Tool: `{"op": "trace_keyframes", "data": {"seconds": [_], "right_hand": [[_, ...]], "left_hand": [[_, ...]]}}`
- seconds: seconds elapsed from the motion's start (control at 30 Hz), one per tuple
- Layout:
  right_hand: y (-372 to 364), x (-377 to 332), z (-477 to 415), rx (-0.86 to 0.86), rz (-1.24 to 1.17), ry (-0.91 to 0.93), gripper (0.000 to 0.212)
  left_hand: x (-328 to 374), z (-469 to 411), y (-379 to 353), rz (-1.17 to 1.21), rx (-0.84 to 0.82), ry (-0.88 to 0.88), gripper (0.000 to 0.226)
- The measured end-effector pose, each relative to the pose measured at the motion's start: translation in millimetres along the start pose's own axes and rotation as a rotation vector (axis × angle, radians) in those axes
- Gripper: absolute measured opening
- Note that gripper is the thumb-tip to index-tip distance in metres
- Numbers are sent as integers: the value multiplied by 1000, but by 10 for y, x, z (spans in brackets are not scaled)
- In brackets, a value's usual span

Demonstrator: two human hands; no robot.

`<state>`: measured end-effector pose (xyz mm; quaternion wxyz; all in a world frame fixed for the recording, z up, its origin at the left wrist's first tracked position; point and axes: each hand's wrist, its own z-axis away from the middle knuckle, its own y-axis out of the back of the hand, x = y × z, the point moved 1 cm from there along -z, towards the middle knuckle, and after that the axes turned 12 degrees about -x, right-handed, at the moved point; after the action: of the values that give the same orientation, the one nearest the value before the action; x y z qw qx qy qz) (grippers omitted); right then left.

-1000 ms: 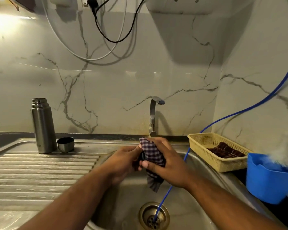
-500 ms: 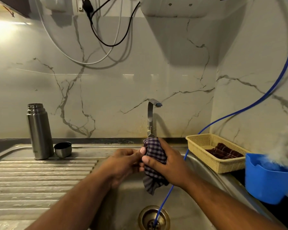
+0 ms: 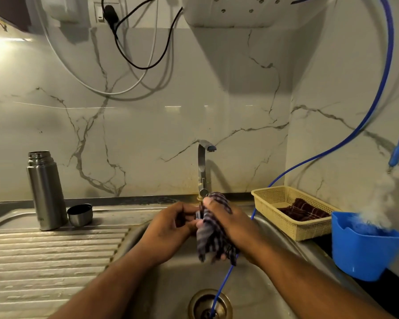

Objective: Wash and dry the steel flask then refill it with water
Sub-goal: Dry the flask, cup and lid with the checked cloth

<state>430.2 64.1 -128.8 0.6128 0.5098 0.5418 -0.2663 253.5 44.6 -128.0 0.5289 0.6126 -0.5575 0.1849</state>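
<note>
Steel is the biggest thing in view: the sink [image 3: 161,284] with its ribbed drainboard [image 3: 51,254] on the left takes all the near part of the scene. At the right edge hangs a blue tub [image 3: 362,256], and just left of it, further back, stands a yellow basket [image 3: 293,231] with a dark cloth inside. The steel flask [image 3: 45,192] stands upright at the far left corner of the drainboard, its long axis vertical and its mouth open to the top; its cap [image 3: 80,214] sits just beside it on the right. Both hands are over the basin, in front of the tap [image 3: 202,171], well apart from the flask. The right hand [image 3: 235,226] is closed around a checked cloth [image 3: 213,236], with the thumb over its upper part and the lower end hanging free. The left hand [image 3: 168,229] has its fingers curled and pinches the left edge of the same cloth; something small and dark seems to be between them, but I cannot tell what it is. From the hands the flask lies to the left and further away, so the left hand is the nearer one. I judge the reach will go sideways over the drainboard and take the body from the side. A thin blue hose [image 3: 224,279] runs down into the drain [image 3: 209,303].
</note>
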Motion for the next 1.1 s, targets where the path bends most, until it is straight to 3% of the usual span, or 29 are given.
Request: {"op": "trace_keyframes", "data": {"seconds": [0.07,0.17,0.23,0.37,0.57,0.67,0.73,0.83,0.93,1.1], "right_hand": [[13,-57,47,33,242,191,46],[20,-40,59,-89,530,421,67],[-5,-13,44,-91,597,497,72],[-43,11,29,-39,382,471,55],[-75,83,-53,3,86,298,48],[-43,88,-97,-45,-136,116,66],[-36,59,-66,-161,-374,-21,64],[-69,17,-14,-289,-566,-149,68],[-85,79,-88,-199,-481,-29,65],[-57,46,-25,-35,58,272,50]], "left_hand": [[-61,-10,2,257,-23,109,36],[-85,0,28,729,-60,320,48],[-92,11,45,820,-74,413,46],[-101,-12,66,780,-104,374,37],[-150,-37,52,675,-117,287,55],[-87,-23,78,207,-117,182,52],[-81,-15,127,-187,-85,54,37],[-75,-11,139,-292,-75,-86,31],[-70,-13,108,-132,-26,-34,29],[-126,-12,175,84,-87,63,37]]}}
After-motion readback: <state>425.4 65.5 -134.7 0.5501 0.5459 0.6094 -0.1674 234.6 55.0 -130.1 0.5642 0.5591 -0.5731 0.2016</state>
